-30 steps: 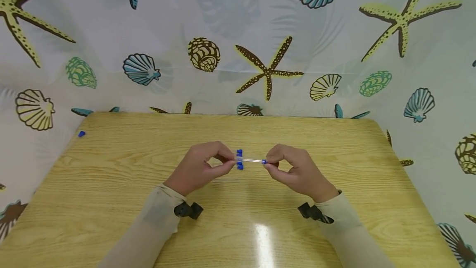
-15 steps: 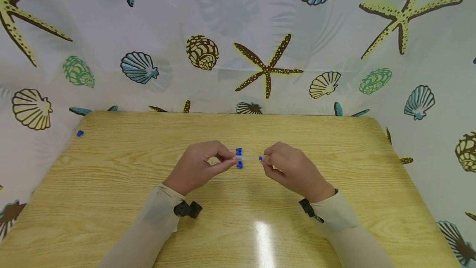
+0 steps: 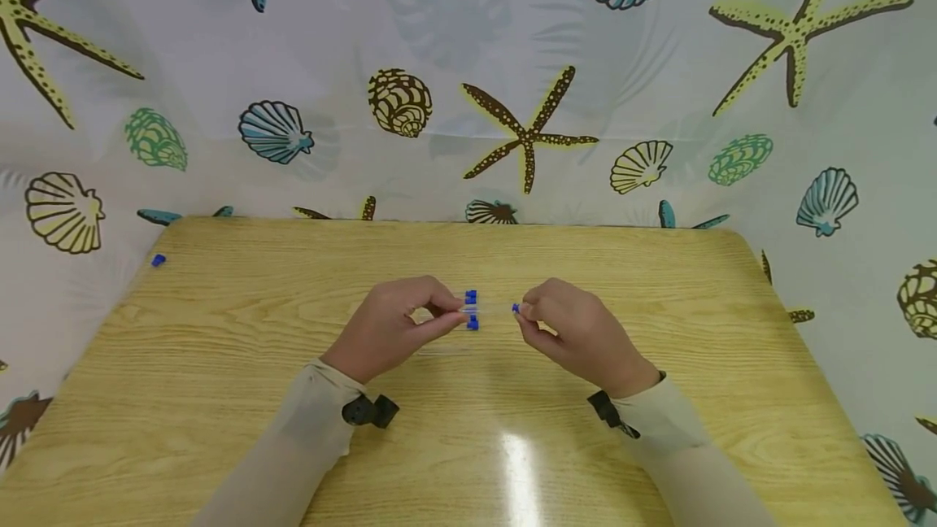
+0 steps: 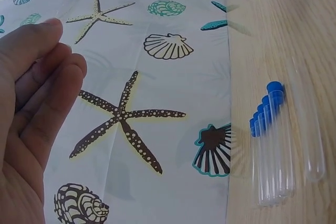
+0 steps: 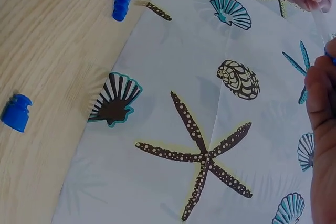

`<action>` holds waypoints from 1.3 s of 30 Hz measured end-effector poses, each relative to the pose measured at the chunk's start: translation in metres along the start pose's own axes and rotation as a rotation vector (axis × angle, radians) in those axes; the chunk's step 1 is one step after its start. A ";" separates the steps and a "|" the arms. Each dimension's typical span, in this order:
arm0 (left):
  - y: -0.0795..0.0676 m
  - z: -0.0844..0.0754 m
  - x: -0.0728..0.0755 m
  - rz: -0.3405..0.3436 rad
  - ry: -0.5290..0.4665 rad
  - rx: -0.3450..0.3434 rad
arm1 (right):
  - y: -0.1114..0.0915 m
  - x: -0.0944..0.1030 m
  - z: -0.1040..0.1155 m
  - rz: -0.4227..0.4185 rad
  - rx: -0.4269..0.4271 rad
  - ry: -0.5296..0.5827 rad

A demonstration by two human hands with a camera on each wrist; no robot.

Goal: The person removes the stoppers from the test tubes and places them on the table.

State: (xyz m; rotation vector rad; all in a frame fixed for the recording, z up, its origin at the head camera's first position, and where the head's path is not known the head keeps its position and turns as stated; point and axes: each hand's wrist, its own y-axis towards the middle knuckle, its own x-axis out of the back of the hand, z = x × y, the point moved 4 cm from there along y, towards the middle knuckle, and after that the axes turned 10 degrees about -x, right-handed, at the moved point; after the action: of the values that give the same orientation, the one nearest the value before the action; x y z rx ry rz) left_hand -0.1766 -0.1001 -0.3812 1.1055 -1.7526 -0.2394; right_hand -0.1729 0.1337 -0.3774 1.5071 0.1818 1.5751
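Between the two hands a clear test tube (image 4: 65, 7) lies nearly level, above the table. My left hand (image 3: 398, 324) pinches its left part between thumb and fingertips. At its right end, the right hand (image 3: 578, 332) pinches a blue cap (image 3: 516, 309), most of which the fingers cover in the right wrist view. Seen from the left wrist, this cap sits right at the tube's mouth. Below and behind the hands, a row of capped test tubes (image 4: 270, 156) lies side by side on the table, their blue caps lined up. A single tube without a cap (image 4: 310, 129) lies beside them.
One loose blue cap (image 3: 159, 260) lies near the far left corner of the wooden table (image 3: 293, 259). A white cloth with shells and starfish (image 3: 329, 39) hangs behind the table's far edge. Each wrist carries a small black camera (image 3: 371, 411).
My right hand has rolled its fingers over the cap and shifted slightly up and left. The left hand keeps its pinch on the tube, almost still.
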 end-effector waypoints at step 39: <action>0.000 0.000 -0.003 -0.093 0.001 -0.025 | -0.001 0.001 -0.006 -0.167 -0.112 0.097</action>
State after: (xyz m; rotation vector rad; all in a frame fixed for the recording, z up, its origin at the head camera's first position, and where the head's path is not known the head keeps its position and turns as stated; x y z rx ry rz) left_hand -0.1757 -0.0976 -0.3833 1.1704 -1.6949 -0.3162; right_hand -0.1773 0.1383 -0.3786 1.2968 0.2634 1.5007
